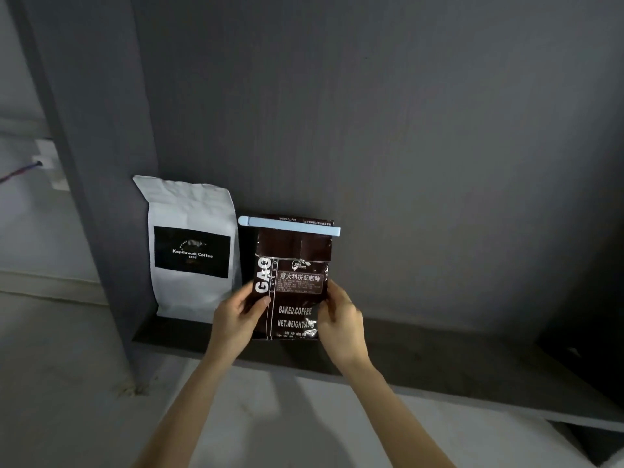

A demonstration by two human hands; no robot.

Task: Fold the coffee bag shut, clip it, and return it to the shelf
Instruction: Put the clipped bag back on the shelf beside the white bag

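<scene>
A dark brown coffee bag (pixel 293 292) with white lettering stands upright on the dark grey shelf (pixel 422 346). Its top is folded down, and a pale blue clip (pixel 289 225) runs across the fold. My left hand (pixel 238 317) grips the bag's left edge, thumb on the front. My right hand (pixel 339 314) holds the bag's right edge. The bag's bottom rests at the shelf surface, close to the front edge.
A white coffee bag (pixel 192 246) with a black label stands on the shelf just left of the brown bag. A dark upright panel (pixel 101 197) bounds the shelf on the left. The shelf's grey back wall (pixel 405 130) rises behind; shelf room lies open to the right.
</scene>
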